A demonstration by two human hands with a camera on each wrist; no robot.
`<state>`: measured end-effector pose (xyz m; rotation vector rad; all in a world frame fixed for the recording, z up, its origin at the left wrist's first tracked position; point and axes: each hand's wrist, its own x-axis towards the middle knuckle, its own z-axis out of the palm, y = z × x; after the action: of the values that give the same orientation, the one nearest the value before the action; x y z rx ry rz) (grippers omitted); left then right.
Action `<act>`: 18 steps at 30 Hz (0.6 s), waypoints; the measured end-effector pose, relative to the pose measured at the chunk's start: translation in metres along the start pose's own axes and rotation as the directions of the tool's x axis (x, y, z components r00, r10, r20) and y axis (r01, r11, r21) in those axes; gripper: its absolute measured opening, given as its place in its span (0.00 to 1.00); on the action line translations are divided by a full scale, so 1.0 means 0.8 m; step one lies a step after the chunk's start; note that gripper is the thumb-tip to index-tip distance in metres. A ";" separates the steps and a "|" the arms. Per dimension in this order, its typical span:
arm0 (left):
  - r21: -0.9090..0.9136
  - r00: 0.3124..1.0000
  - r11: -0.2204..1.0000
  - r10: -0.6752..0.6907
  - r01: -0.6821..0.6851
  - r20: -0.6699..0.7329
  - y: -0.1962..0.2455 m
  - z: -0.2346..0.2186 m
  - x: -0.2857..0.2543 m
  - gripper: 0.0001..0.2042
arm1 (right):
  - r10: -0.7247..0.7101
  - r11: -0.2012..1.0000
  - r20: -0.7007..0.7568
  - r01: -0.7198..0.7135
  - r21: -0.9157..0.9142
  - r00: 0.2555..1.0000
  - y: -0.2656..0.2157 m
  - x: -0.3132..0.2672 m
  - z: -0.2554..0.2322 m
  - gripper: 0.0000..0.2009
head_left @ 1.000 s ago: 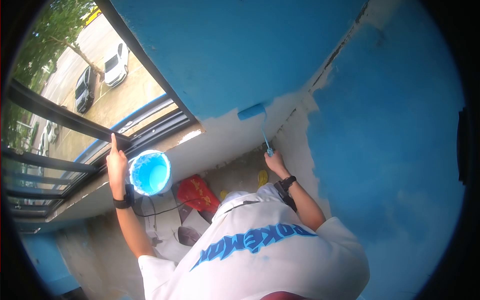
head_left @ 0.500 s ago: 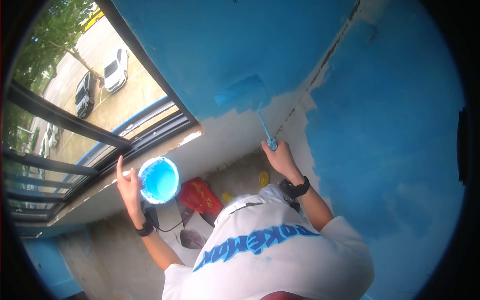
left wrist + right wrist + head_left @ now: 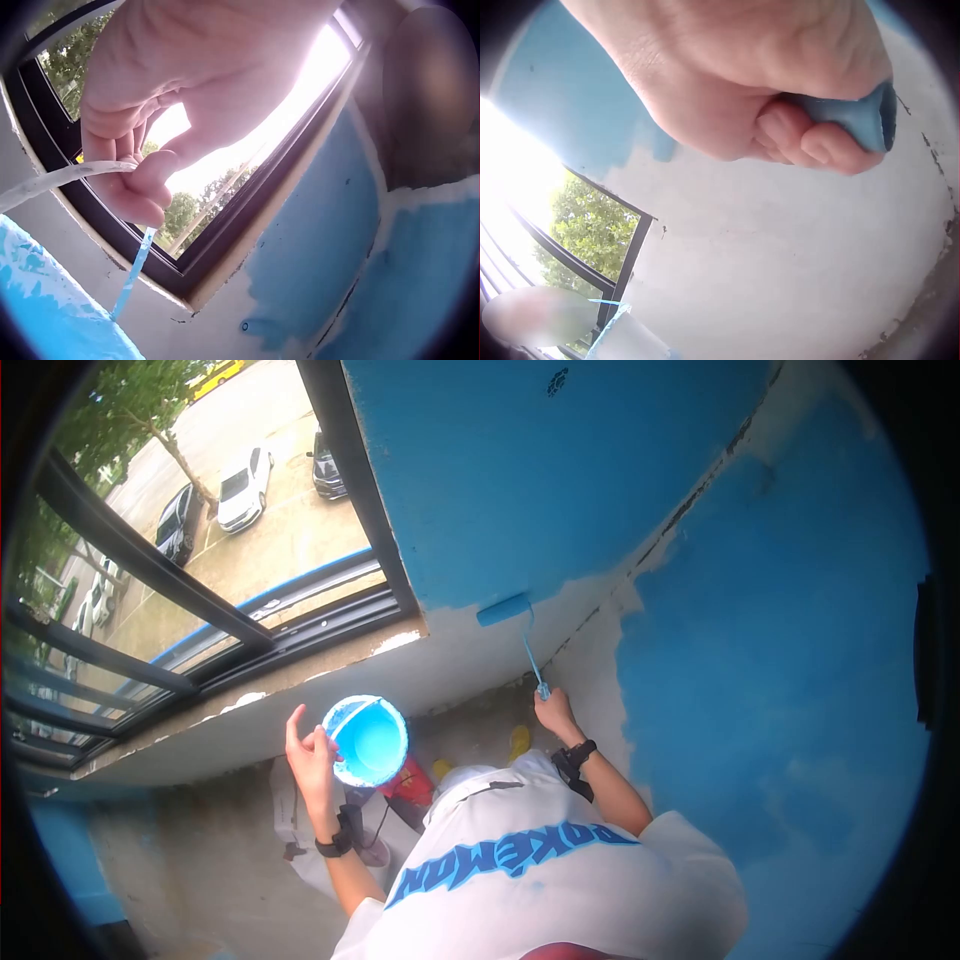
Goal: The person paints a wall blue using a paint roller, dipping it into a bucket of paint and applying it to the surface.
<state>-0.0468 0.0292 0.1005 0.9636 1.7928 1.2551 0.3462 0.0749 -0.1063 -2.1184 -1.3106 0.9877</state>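
Spreading paint (image 3: 530,490) over pale wall (image 3: 470,650), apparently | right hand (image 3: 556,712) grips roller (image 3: 503,609), head at 11 o'clock | left hand (image 3: 312,762) pinches handle (image 3: 64,176); bucket (image 3: 404,740) at 2 o'clock | next needs overlapping strokes

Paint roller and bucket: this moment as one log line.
left hand: pinches bucket handle; bucket: blue paint inside; right hand: grips roller handle; roller head: at lower edge of blue wall

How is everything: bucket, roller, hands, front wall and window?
White plastic bucket: lidless, blue paint inside.
Blue cylindrical paint roller: coated blue, at the painted area's edge.
Left hand: pinching the bucket's white handle.
Right hand: gripping the roller's blue handle.
Blue and white front wall: partly painted.
Black-framed window: can't tell if open.
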 end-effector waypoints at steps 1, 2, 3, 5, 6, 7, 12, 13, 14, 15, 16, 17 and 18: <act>0.002 1.000 1.000 -0.023 0.023 0.015 -0.009 0.003 -0.002 0.22 | 0.026 0.999 -0.009 -0.027 -0.021 1.000 0.003 -0.002 0.001 0.18; 0.016 0.999 0.999 -0.035 0.035 0.000 -0.014 0.007 -0.004 0.21 | 0.030 0.999 -0.012 -0.030 -0.029 0.999 0.006 -0.002 0.001 0.18; 0.001 1.000 1.000 -0.024 0.024 0.016 -0.028 -0.001 -0.006 0.21 | -0.028 1.000 -0.040 0.028 0.006 0.999 0.001 -0.015 0.007 0.18; 0.014 0.999 1.000 -0.017 0.017 0.036 -0.039 0.004 -0.010 0.20 | -0.061 0.997 -0.060 0.063 0.041 0.996 -0.001 -0.026 0.004 0.18; 0.061 0.999 0.998 -0.037 0.035 0.036 -0.038 0.011 -0.013 0.20 | -0.015 0.998 -0.023 0.016 0.057 1.000 -0.012 -0.032 -0.006 0.18; 0.068 0.998 0.996 -0.055 0.052 0.041 -0.041 0.015 -0.014 0.19 | 0.030 0.997 0.012 -0.031 0.070 0.999 -0.021 -0.040 -0.013 0.19; 0.059 0.998 0.997 -0.049 0.047 0.028 -0.063 0.023 -0.016 0.19 | -0.004 0.998 0.039 0.001 0.069 0.999 -0.065 -0.077 -0.052 0.21; 0.057 0.998 0.997 -0.061 0.059 0.031 -0.065 0.025 -0.017 0.19 | -0.027 0.997 0.024 0.025 0.071 0.999 -0.087 -0.085 -0.061 0.21; 0.068 0.998 0.997 -0.047 0.043 0.051 -0.066 0.025 -0.015 0.20 | -0.024 0.998 0.027 0.023 0.064 0.999 -0.103 -0.090 -0.069 0.21; 0.079 0.997 0.997 -0.030 0.025 0.069 -0.067 0.024 -0.013 0.21 | -0.056 0.996 0.024 0.054 0.073 0.998 -0.118 -0.093 -0.074 0.21; 0.060 0.995 0.998 -0.029 0.023 0.100 -0.069 0.023 -0.011 0.22 | -0.089 0.993 0.021 0.087 0.086 0.996 -0.129 -0.093 -0.076 0.21; 0.060 0.995 0.998 -0.028 0.023 0.097 -0.064 0.024 -0.010 0.22 | -0.092 0.992 0.022 0.090 0.086 0.995 -0.138 -0.091 -0.073 0.21; -0.002 0.997 0.999 0.039 -0.039 0.067 -0.055 0.025 -0.009 0.22 | -0.132 0.985 0.010 0.130 0.116 0.991 -0.146 -0.088 -0.067 0.21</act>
<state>-0.0328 0.0203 0.0544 1.0333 1.7294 1.2329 0.3008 0.0631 0.0326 -1.9163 -1.3491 1.0032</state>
